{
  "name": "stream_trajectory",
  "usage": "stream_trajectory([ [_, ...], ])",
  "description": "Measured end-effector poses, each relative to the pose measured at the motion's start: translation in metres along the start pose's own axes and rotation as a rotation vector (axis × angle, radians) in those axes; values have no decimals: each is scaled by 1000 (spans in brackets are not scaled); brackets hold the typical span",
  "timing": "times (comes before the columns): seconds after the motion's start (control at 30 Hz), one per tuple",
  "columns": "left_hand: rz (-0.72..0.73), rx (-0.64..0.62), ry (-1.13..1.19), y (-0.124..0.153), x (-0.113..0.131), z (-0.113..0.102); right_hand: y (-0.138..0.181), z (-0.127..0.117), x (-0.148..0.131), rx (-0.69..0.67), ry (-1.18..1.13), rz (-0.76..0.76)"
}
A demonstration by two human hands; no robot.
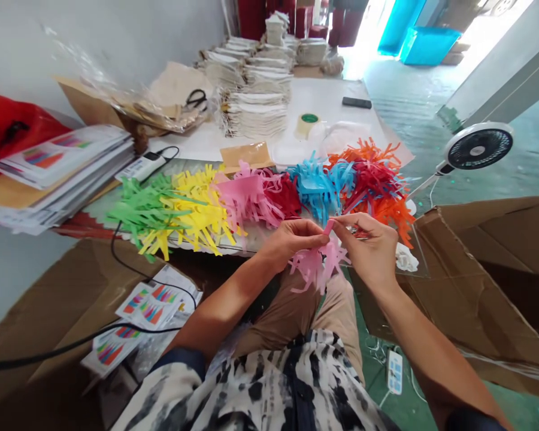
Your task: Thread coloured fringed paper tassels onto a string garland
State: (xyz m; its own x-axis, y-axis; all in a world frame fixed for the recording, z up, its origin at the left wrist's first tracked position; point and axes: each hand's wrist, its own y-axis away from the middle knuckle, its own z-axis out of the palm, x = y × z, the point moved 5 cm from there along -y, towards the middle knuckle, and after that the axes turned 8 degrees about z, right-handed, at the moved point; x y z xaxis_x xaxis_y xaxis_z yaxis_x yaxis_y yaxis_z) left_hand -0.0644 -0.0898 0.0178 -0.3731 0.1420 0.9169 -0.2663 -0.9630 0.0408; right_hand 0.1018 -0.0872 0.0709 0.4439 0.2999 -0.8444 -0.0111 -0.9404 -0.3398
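My left hand (291,240) and my right hand (369,246) meet over my lap, both pinched on the top of a pink fringed paper piece (317,263) whose cut strips hang down between them. Just beyond the hands, piles of fringed paper lie in a row along the table edge: green (144,209), yellow (197,206), pink (247,194), dark red (287,194), blue (318,182), red (372,179) and orange (386,206).
Stacks of printed packets (58,173) sit at the left. Farther back are bundled paper stacks (256,90), scissors (196,99), a tape roll (308,124) and a phone (356,102). A small fan (476,146) stands at the right above an open cardboard box (489,275). Cables and packets lie on the box at lower left (144,311).
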Motion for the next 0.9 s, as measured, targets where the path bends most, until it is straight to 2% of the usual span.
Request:
stream_trajectory([
  [0.2, 203, 48, -77, -1, 12, -11, -9, 11, -3, -66, -66, 53],
  [0.33, 192, 60, 8, -1, 12, -12, -14, 18, 0, -89, -159, 122],
  [0.43, 212, 110, 12, 2, 13, -16, -17, 26, 2, -217, -254, 166],
  [0.53, 228, 114, 8, 4, 11, -23, -19, 34, 1, -340, -199, 174],
  [0.63, 245, 107, 22, 3, 11, -35, -29, 45, 0, -352, -142, 157],
  [0.73, 279, 180, 7, -2, 14, -54, -65, 66, 1, -332, -204, 128],
  [0.8, 287, 239, -14, -6, 17, -68, -107, 84, 3, -230, -171, 50],
  [0.87, 266, 259, -21, -9, 16, -79, -158, 110, 3, -131, 22, -79],
  [0.9, 248, 254, -15, -10, 15, -83, -183, 128, 6, -145, 182, -103],
])
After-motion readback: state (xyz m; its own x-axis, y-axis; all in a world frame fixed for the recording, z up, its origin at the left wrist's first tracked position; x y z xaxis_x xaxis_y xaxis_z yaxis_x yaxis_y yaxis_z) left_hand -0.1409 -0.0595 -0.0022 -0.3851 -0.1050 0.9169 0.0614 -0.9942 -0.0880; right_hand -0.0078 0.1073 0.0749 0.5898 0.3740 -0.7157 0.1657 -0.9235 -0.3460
